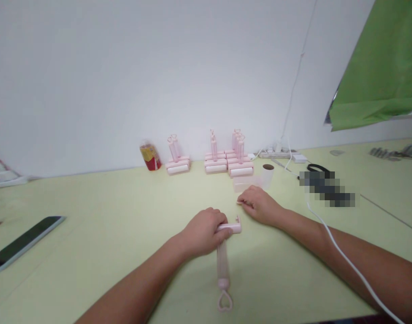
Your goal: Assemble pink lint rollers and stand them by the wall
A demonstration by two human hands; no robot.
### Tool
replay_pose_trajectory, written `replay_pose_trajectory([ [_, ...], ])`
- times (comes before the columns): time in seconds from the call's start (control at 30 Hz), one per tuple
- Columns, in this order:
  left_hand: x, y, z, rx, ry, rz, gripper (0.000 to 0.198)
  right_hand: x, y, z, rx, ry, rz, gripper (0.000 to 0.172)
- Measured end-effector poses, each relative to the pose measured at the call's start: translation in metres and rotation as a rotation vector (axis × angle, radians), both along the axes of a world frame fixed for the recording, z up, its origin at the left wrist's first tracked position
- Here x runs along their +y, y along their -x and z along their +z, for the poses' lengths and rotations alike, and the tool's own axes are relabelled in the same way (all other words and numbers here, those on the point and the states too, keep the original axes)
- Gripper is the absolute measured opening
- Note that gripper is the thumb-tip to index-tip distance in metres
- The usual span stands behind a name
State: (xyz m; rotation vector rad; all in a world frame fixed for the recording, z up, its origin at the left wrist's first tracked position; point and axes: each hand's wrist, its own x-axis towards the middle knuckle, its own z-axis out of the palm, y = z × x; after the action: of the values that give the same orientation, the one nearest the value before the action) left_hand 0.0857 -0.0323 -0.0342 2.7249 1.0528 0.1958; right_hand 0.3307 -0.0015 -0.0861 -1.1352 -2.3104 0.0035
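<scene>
My left hand (pixel 206 231) is closed around the head of a pink lint roller (pixel 222 261). Its clear handle lies toward me on the table and ends in a heart-shaped loop. A short pink bracket sticks up at the head's right end. Just beyond and to the right, my right hand (pixel 258 204) is closed in a pinch, with the edge of a small pale pink piece (pixel 239 202) showing at its fingertips. Behind this hand lies a translucent pink cover (pixel 248 183), beside an upright white sticky-paper roll (pixel 267 176) with a brown core.
Several finished-looking pink lint rollers (pixel 215 167) stand along the wall, near a red and yellow can-shaped pack (pixel 151 156). A phone (pixel 25 240) lies at left. A power strip (pixel 276 154) sits at back right, and a white cable (pixel 337 245) crosses over my right forearm.
</scene>
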Motion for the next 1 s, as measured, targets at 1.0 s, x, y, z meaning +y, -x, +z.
replay_pose_trajectory([
  [1.0, 0.007, 0.007, 0.004, -0.877, 0.92, 0.108, 0.041, -0.052, 0.027, 0.025, 0.363, 0.456, 0.318, 0.018],
])
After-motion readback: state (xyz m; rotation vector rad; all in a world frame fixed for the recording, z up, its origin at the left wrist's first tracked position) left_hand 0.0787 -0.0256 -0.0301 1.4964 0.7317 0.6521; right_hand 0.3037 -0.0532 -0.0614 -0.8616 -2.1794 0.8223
